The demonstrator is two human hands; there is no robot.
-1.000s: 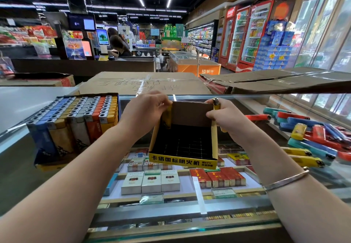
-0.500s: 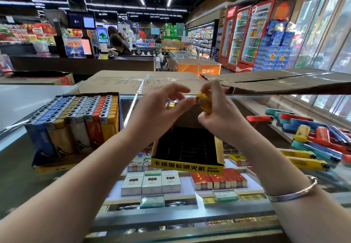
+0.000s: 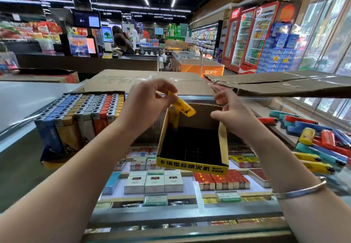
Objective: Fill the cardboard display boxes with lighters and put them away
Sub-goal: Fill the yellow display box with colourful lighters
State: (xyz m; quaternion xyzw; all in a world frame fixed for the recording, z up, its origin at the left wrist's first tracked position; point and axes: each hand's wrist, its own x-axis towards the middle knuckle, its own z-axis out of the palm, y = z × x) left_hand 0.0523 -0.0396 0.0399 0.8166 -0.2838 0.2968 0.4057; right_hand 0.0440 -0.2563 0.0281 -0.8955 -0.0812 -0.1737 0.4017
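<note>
1. Over the glass counter (image 3: 22, 166), left hand (image 3: 146, 106) pinches a yellow lighter (image 3: 183, 106) between thumb and fingers; lighter tilted, lower end pointing right and down, above the back-left corner of the open box (image 3: 193, 165).
2. Right hand (image 3: 235, 113) holds nothing: fingers loosely spread, hovering over the box's right wall, not clearly touching it.
3. Box: yellow cardboard, brown inner walls, dark gridded insert at the bottom. One yellow lighter appears to stand in the back-left corner; other cells look unfilled. It sits on the counter between the two forearms.
4. Front lip of box carries black Chinese characters on yellow; small print at its right end too fine to read.
5. Left of it, a full box (image 3: 79, 121) with lighters upright in colour columns: blue, tan, grey, orange, yellow, metal caps up.
6. Right, a loose pile (image 3: 322, 144) of lighters lying flat on the glass: red, teal, blue, yellow.
7. Under the glass, rows of cigarette packs (image 3: 153, 182), white and red; labels not legible.
8. Behind, flat brown cartons (image 3: 144, 83) with faint handwriting, unreadable.
9. Bracelet (image 3: 302, 189) on right wrist.
</note>
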